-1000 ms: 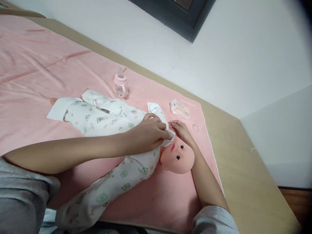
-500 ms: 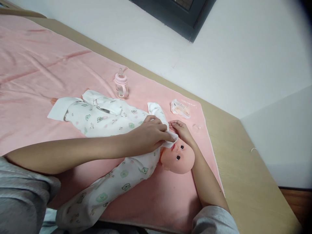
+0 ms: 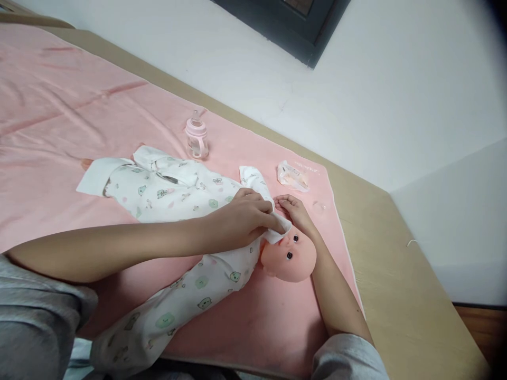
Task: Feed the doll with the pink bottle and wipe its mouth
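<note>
A baby doll [image 3: 291, 266] with a bald head lies on its back, dressed in a white outfit [image 3: 222, 269] printed with green animals. My left hand [image 3: 249, 216] reaches across its chest, closed on a white wipe [image 3: 273, 236] that is pressed over the doll's mouth. Part of the wipe is hidden under my fingers. Behind the doll's head, my right hand [image 3: 296, 211] rests open against its far side, fingers stretched out and slightly curved, and my forearm passes beside the crown.
A pink baby bottle [image 3: 197, 140] stands upright beyond the doll's body. A crumpled clear packet [image 3: 293, 176] and a small transparent item [image 3: 320, 206] lie beyond my right hand. The pink blanket [image 3: 47, 126] covers much of the wooden table [image 3: 396, 285], which meets a white wall.
My left hand has shifted the wipe slightly to the right, further over the doll's mouth toward its nose. My right hand and the doll have stayed in place.
</note>
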`<state>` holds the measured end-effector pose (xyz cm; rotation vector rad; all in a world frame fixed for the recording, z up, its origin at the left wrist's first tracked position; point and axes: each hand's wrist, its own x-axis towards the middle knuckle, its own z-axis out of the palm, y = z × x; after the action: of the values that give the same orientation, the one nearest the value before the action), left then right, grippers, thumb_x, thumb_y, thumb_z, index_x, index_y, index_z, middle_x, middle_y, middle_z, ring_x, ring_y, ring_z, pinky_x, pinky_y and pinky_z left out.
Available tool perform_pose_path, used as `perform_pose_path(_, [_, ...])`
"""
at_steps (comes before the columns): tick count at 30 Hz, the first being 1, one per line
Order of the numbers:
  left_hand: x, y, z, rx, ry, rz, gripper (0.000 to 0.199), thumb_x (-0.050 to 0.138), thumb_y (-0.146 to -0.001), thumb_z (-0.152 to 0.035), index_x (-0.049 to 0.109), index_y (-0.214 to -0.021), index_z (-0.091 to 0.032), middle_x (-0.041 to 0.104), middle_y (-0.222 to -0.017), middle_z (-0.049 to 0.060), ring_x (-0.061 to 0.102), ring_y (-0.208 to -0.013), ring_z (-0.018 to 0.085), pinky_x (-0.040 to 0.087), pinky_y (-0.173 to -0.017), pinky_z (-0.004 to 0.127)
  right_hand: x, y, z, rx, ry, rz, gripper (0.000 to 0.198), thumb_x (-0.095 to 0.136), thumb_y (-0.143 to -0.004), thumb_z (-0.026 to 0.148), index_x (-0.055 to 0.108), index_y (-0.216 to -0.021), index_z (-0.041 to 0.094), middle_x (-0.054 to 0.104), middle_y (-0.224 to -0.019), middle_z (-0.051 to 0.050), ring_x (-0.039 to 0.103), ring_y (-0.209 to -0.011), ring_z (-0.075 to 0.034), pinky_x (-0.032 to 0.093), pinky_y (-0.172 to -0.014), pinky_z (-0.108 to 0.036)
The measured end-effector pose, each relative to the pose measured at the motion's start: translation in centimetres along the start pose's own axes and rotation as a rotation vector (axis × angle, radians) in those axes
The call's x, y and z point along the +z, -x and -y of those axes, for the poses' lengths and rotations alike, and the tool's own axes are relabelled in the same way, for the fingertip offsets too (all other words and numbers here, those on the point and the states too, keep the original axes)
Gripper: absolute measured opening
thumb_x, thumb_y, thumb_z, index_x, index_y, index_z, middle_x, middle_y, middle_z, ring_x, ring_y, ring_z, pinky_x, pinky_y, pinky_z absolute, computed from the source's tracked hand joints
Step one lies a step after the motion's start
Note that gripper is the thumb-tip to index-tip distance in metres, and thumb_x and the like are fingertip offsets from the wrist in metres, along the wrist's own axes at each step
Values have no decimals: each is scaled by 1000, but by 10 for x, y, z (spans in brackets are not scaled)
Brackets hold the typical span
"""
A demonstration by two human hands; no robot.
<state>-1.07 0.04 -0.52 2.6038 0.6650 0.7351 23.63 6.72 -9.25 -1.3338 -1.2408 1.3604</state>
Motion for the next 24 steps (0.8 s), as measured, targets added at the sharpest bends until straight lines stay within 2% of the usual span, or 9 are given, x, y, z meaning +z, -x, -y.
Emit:
perform_pose_path(7, [-2, 0, -2, -31, 66, 50, 41, 45, -89, -4, 75, -101, -30, 59, -82, 0, 53, -86, 16, 31, -92, 36, -2, -2, -1, -15, 24, 11, 23, 74, -70, 39, 68, -84, 21, 72, -92, -3, 65, -90, -15, 50, -97, -34])
perform_pose_path(24, [1, 0, 1, -19, 32, 15, 41, 40, -91, -7, 73, -102, -29, 57, -79, 1, 51, -84, 17, 32, -89, 37, 1, 3, 4, 14, 14, -9, 22, 74, -70, 36, 68, -85, 21, 71, -94, -3, 65, -87, -15, 50, -98, -36])
